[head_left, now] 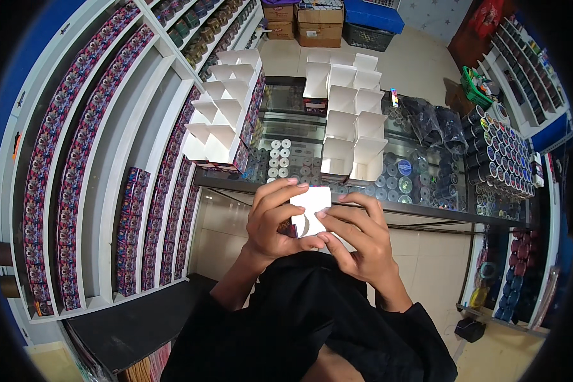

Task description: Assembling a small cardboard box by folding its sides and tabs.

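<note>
Both hands meet in front of my chest around a small cardboard box (312, 200), its white flaps turned up toward me and a patch of dark printed side showing at the lower left. My left hand (267, 223) grips its left side, fingers along the upper edge. Curled over its right side is my right hand (364, 239), fingertips pressing on a white flap. Whatever the box contains is hidden. Just beyond, on a glass counter (286, 118), stand open-topped white-lined boxes in two groups, one at left (210, 149) and one in the middle (337, 153).
Shelves of patterned purple boxes (89, 127) line the left. Stacked spools (500, 153) and a black plastic bag (430, 121) occupy the counter's right part; discs (404, 167) show under its glass. Cartons (320, 27) and a blue-lidded crate (372, 28) are on the floor behind.
</note>
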The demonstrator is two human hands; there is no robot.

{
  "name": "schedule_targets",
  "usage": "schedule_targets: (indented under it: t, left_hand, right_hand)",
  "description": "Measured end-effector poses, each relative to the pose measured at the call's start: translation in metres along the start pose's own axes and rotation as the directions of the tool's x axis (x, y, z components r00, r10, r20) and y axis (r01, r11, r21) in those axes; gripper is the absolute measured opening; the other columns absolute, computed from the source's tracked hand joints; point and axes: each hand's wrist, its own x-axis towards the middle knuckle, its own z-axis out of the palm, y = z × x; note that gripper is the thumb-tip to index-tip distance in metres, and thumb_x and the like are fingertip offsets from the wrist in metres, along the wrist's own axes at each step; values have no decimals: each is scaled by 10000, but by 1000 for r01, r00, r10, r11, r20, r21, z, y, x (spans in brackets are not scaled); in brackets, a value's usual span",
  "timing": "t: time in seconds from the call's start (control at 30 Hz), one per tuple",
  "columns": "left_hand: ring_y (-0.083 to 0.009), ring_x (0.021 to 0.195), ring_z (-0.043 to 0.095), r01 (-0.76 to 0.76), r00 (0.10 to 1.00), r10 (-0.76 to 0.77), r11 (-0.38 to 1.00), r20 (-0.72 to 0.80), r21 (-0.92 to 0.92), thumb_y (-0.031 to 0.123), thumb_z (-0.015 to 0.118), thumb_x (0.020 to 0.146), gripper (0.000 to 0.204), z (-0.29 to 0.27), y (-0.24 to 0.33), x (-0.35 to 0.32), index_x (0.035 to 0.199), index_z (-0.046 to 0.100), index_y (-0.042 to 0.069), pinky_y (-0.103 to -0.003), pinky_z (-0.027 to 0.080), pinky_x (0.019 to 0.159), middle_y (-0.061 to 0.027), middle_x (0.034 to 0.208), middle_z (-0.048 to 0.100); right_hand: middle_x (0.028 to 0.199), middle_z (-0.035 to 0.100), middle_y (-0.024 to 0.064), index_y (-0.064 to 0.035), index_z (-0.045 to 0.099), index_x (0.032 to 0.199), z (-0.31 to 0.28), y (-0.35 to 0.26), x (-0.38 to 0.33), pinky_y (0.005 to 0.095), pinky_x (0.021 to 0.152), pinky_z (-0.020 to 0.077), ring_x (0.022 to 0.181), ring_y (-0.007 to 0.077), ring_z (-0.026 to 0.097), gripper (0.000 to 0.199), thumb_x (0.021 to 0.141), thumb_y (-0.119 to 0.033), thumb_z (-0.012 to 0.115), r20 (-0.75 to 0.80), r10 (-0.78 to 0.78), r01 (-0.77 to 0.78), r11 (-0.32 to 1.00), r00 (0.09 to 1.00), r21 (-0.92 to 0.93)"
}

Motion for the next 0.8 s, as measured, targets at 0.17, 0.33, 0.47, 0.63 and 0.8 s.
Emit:
schedule_targets:
  t: [0.17, 0.33, 0.47, 0.63, 0.8]
  left_hand:
    - [-343, 1148, 615, 41, 999, -41, 998, 2, -55, 561, 839, 721, 663, 0, -1, 0, 1086, 547, 91, -425, 516, 957, -145, 1222, 660]
    - [-343, 1155, 610, 29, 1000, -28, 995, 10, -100, 563, 845, 710, 688, 0, 0, -1, 1107, 545, 87, -430, 511, 961, -146, 1235, 653]
    - [-337, 1148, 608, 12, 1000, -11, 999, 24, -41, 562, 837, 721, 640, -1, -1, -2, 1058, 577, 84, -434, 515, 955, -136, 1227, 655]
    - [-335, 1139, 608, 18, 999, -17, 1000, 36, -14, 558, 821, 743, 586, -2, -1, -5, 999, 598, 80, -431, 521, 948, -129, 1219, 656]
    - [-350, 1090, 639, -31, 999, 29, 999, 44, 44, 678, 726, 761, 675, 0, -2, -4, 1023, 563, 78, -454, 541, 925, -152, 1132, 666]
  right_hand:
    - [1018, 707, 82, -37, 739, 1050, 8, 2, -6, 390, 813, 484, 1003, 304, 648, 317, 738, -45, 799, -49, 30, -30, 1000, 998, 4]
    - [1036, 709, 89, -35, 736, 1063, 11, 3, -12, 389, 792, 490, 991, 302, 656, 333, 737, -40, 800, -56, 2, 1, 999, 998, 48]
    - [1072, 699, 84, -39, 730, 1083, 12, -5, -12, 395, 808, 478, 961, 299, 628, 342, 750, -81, 796, -73, 24, -29, 997, 997, -74]
    - [1086, 683, 78, -34, 720, 1075, 14, -11, -15, 402, 823, 460, 954, 301, 591, 342, 751, -113, 797, -75, 52, -61, 991, 996, -119]
    - [1074, 676, 73, -34, 712, 1063, 11, -16, -13, 413, 832, 448, 978, 308, 576, 341, 746, -125, 797, -78, 69, -81, 984, 995, -159]
